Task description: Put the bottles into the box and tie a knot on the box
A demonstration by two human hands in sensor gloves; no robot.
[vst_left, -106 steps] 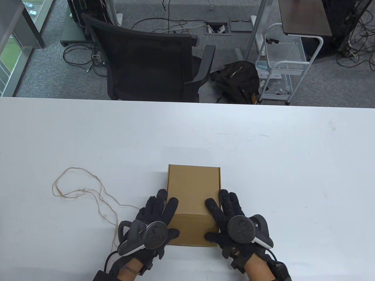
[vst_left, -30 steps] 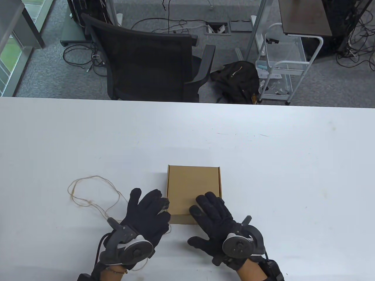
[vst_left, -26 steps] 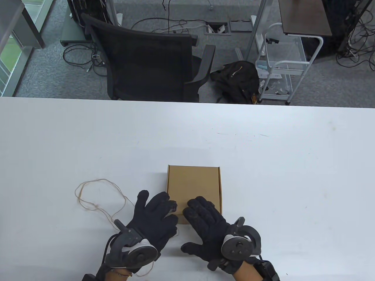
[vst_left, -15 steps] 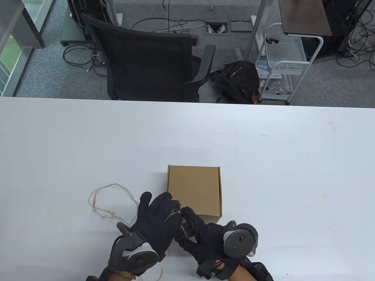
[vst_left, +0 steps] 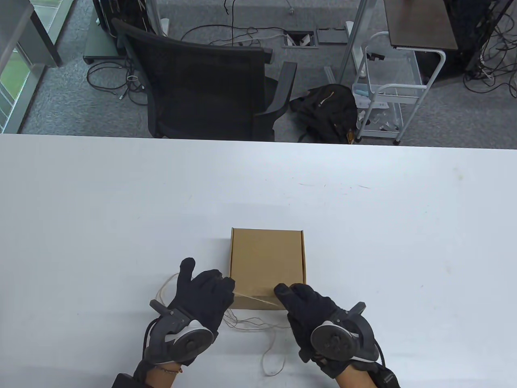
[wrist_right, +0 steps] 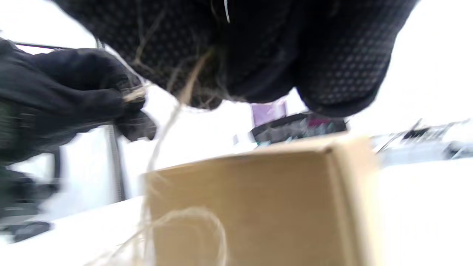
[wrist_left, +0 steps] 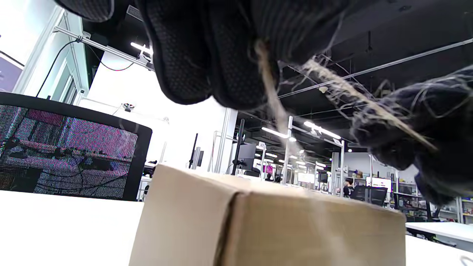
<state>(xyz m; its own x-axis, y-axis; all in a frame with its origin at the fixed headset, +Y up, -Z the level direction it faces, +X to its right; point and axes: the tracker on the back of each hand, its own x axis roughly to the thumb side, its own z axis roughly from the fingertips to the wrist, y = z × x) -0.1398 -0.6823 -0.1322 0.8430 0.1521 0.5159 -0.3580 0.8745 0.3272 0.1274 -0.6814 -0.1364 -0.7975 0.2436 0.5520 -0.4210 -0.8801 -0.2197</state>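
On the left, slack twine [vst_left: 167,283] loops on the counter [vst_left: 121,194] just beyond the left hand [vst_left: 204,293]. That hand sits at the box's near-left corner, its grip pinched on the twine; the left wrist view shows the strand coming out from between its fingertips [wrist_left: 236,74] above the box top.

From there a taut stretch of twine [vst_left: 254,298] runs almost level, left to right, across the near edge of the box [vst_left: 266,258]. This is the relation the next move turns on: the twine's long axis lies crosswise to the person, and the box lies straight ahead of it, beyond both hands, closed and flat on the counter. By my reading the line must be carried forward over the lid, or the box lifted so it passes under. No bottles are in sight; I judge they are inside, though the closed lid hides that.

Below the taut span, loose ends [vst_left: 266,347] trail toward the person between the wrists.

On the right, the right hand [vst_left: 311,309] is at the box's near-right corner, its grip also closed on the twine; the right wrist view is blurred but shows a strand hanging from its fingers [wrist_right: 207,74] in front of the box face. Both hands are about equally near the box, one at each corner.
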